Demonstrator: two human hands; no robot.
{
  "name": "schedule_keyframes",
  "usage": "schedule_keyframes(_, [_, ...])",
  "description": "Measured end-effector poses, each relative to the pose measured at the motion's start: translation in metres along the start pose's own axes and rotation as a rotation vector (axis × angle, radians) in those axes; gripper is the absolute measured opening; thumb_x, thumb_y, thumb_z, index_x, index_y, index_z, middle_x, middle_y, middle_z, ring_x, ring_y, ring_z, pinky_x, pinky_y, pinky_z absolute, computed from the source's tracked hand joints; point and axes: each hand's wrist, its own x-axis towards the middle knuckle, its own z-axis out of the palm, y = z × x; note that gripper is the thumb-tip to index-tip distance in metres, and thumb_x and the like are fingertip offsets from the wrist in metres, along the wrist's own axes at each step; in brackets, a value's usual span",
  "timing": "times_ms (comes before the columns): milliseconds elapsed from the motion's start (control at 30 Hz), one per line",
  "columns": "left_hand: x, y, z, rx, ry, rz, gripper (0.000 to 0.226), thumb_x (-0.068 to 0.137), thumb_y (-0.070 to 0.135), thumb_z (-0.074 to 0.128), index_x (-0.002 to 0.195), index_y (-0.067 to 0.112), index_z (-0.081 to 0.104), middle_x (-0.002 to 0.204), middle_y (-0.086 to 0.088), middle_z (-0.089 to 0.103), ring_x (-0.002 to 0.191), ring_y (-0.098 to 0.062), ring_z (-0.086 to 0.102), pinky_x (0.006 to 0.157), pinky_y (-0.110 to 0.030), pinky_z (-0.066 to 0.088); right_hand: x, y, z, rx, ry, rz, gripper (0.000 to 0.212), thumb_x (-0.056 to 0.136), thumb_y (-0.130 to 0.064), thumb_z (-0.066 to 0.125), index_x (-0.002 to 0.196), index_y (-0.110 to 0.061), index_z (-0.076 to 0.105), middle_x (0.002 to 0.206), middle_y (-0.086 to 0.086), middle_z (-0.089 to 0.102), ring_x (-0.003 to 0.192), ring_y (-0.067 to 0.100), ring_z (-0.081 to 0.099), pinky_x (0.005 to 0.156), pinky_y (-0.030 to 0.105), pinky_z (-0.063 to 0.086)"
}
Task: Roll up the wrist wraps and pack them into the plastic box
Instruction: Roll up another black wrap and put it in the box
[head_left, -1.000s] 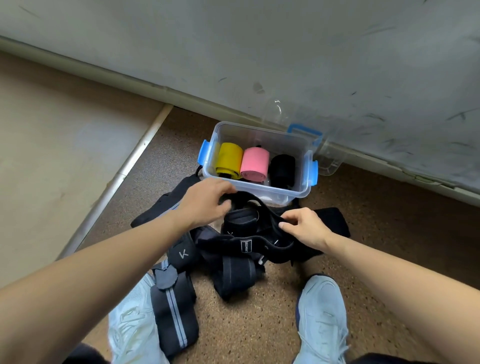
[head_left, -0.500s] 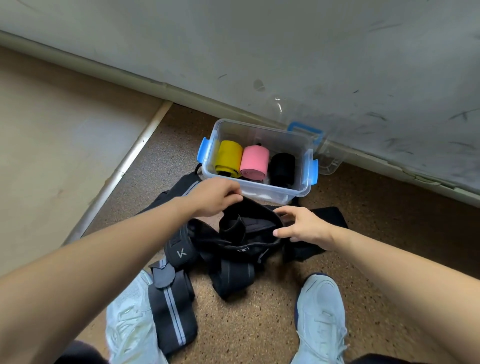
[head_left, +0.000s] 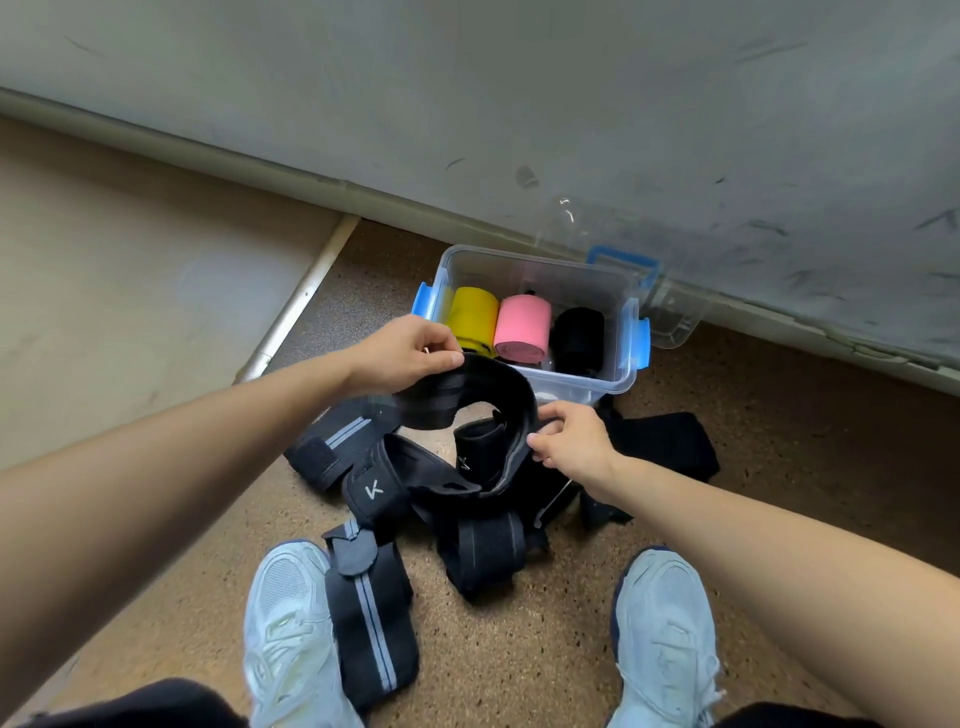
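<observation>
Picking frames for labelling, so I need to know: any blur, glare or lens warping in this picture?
Head view: soft, even light, faint shadows; the wide lens bows the skirting board and stretches the forearms; a small glint on the clear lid; the black roll in the box loses detail; the left hand, right hand and lifted wrap look sharp.

3 rolls (head_left: 521, 328) in box (head_left: 613, 387); wraps (head_left: 467, 499) before it, between shoes (head_left: 291, 629)
</observation>
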Motion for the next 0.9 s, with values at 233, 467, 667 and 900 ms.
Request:
schedule_keyframes(233, [-0.024, -0.003, 0.002, 0.451, 0.095, 0.157, 0.015, 0.094, 0.037, 0.068, 0.105, 0.026, 0.07, 0.103, 0.012, 0.066, 0.094, -0.008, 0.063, 0.079, -0.029, 0.051, -0.007, -0.03, -0.034, 0.049, 0.047, -0.03, 0.013, 0.087, 0.007, 0.062, 0.098, 0.0, 0.068, 0.063, 0.012, 0.062, 0.051, 0.017, 0.062, 0.048, 0.025, 0.054])
schedule_keyframes(467, [-0.049, -0.007, 0.096, 0.63, -0.211, 0.143, 0.049, 0.089, 0.06, 0.062, 0.122, 0.024, 0.06, 0.117, 0.002, 0.062, 0.11, -0.02, 0.059, 0.084, -0.037, 0.051, -0.006, -0.032, -0.056, -0.119, 0.068, -0.063, 0.006, 0.085, 0.004, 0.064, 0.085, 0.003, 0.07, 0.072, 0.019, 0.07, 0.053, 0.017, 0.069, 0.049, 0.024, 0.054])
schedule_keyframes(667, [-0.041, -0.016, 0.086, 0.211, -0.051, -0.049, 0.013, 0.099, 0.034, 0.062, 0.088, 0.029, 0.059, 0.08, 0.01, 0.062, 0.084, -0.024, 0.068, 0.072, -0.036, 0.05, -0.007, -0.016, -0.064, -0.357, 0.119, -0.128, 0.015, 0.084, -0.004, 0.068, 0.087, -0.018, 0.071, 0.073, 0.007, 0.07, 0.063, 0.023, 0.069, 0.064, 0.038, 0.061])
schedule_keyframes(900, [-0.023, 0.018, 0.052, -0.557, -0.06, -0.029, 0.012, 0.103, 0.006, 0.058, 0.094, 0.004, 0.066, 0.086, -0.006, 0.064, 0.078, -0.01, 0.06, 0.073, -0.02, 0.05, -0.011, -0.051, -0.05, -0.34, -0.027, -0.451, 0.037, 0.074, -0.021, 0.068, 0.109, -0.021, 0.078, 0.117, -0.004, 0.066, 0.113, 0.013, 0.056, 0.102, 0.028, 0.041])
